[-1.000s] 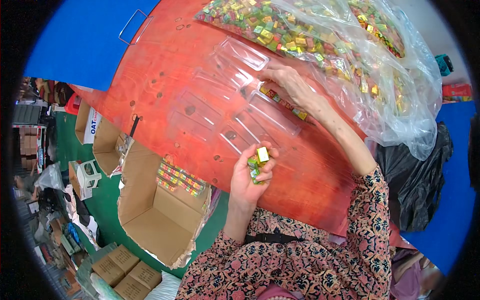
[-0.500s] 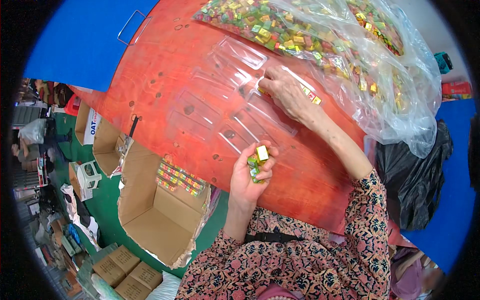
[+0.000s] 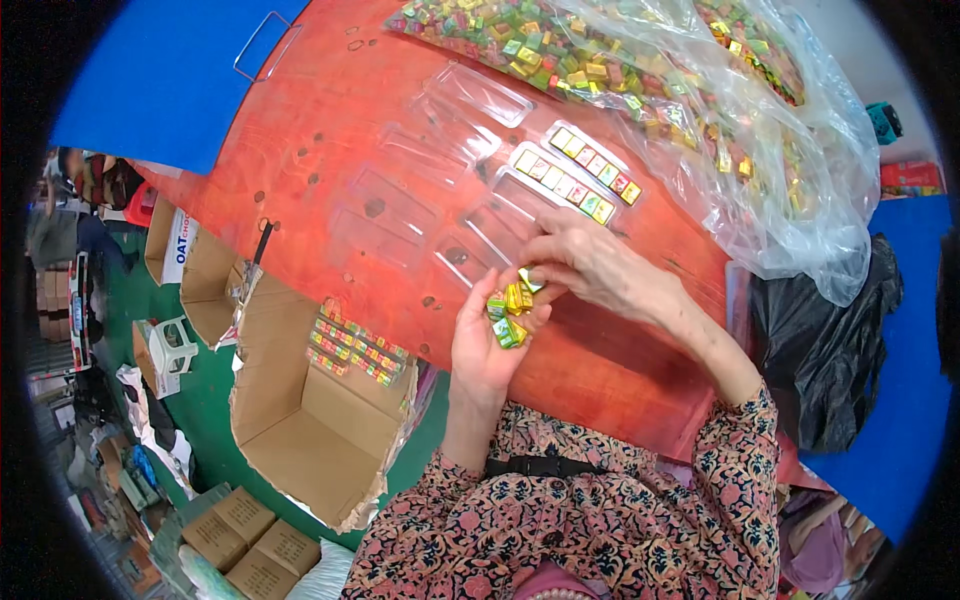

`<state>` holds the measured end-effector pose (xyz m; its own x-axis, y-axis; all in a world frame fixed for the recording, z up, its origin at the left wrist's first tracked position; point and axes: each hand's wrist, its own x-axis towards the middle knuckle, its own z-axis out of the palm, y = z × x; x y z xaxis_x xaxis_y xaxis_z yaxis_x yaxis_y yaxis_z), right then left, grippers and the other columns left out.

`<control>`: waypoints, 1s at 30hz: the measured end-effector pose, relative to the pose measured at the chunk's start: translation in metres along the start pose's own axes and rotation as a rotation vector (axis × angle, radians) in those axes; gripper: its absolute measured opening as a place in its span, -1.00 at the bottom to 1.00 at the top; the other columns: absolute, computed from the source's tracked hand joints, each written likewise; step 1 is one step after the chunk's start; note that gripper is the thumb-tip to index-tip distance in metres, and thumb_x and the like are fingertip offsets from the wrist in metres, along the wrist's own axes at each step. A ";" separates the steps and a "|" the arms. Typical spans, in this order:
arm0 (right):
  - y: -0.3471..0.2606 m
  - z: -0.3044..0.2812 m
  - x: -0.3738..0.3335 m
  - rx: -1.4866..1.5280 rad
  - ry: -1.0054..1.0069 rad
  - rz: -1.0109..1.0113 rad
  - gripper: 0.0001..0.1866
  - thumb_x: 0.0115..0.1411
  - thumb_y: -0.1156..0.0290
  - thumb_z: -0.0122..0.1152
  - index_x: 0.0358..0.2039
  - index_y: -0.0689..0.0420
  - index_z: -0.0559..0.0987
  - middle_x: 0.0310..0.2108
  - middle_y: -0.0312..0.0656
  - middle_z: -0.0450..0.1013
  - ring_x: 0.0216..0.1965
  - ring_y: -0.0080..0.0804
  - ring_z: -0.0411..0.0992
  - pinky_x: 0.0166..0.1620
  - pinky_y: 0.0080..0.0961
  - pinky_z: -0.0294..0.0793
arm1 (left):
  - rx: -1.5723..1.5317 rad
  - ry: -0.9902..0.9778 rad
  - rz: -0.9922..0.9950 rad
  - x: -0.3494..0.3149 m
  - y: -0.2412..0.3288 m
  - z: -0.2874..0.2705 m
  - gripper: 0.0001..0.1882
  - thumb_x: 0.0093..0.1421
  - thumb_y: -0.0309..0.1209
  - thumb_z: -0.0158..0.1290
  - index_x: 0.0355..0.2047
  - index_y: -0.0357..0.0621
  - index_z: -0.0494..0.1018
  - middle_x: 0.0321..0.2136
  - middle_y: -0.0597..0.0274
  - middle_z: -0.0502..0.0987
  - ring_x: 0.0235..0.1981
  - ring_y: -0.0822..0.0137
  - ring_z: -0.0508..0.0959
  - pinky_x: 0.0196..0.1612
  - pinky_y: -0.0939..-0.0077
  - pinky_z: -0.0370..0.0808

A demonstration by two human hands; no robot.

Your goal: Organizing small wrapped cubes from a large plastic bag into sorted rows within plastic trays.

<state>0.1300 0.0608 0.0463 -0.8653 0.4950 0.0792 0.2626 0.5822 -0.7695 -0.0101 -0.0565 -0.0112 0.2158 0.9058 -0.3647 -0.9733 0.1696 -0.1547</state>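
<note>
My left hand (image 3: 482,345) is cupped palm up around several small foil-wrapped cubes (image 3: 512,310), green and gold. Above its fingertips, my right hand (image 3: 605,262) pinches a single foil-wrapped cube (image 3: 531,281) at the edge of the pile. Just beyond my right hand, two narrow clear plastic trays lie side by side, each holding a row of cubes: the nearer filled tray (image 3: 563,183) and the farther filled tray (image 3: 595,163). Several clear trays without cubes lie to their left, among them one empty tray (image 3: 498,222) close to my fingers.
A large clear plastic bag (image 3: 800,215) spills many coloured cubes (image 3: 570,65) across the far side of the red table (image 3: 330,215). An open cardboard box (image 3: 320,440) with packed cube trays (image 3: 355,345) stands at the left. A black plastic bag (image 3: 825,340) hangs at the right.
My right hand has drawn back from the filled trays to the cubes in my left palm, uncovering the nearer row. My left hand has opened somewhat, showing more cubes.
</note>
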 end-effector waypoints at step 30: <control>0.047 0.027 0.022 -0.159 0.532 0.221 -0.88 -0.02 0.53 0.22 -0.43 0.26 0.54 -0.48 -0.10 0.47 -0.42 -0.26 0.44 -0.35 -0.44 0.39 | 0.119 -0.072 0.066 -0.011 0.014 0.001 -0.51 0.31 -0.25 -0.30 0.09 -0.43 0.17 0.05 -0.29 0.28 -0.01 -0.01 0.43 -0.12 0.30 0.54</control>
<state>0.1114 0.0819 -0.0049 -0.4606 0.8468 0.2660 0.5087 0.4975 -0.7026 -0.0264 -0.0640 -0.0084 0.1489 0.9411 -0.3035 -0.9885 0.1497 -0.0207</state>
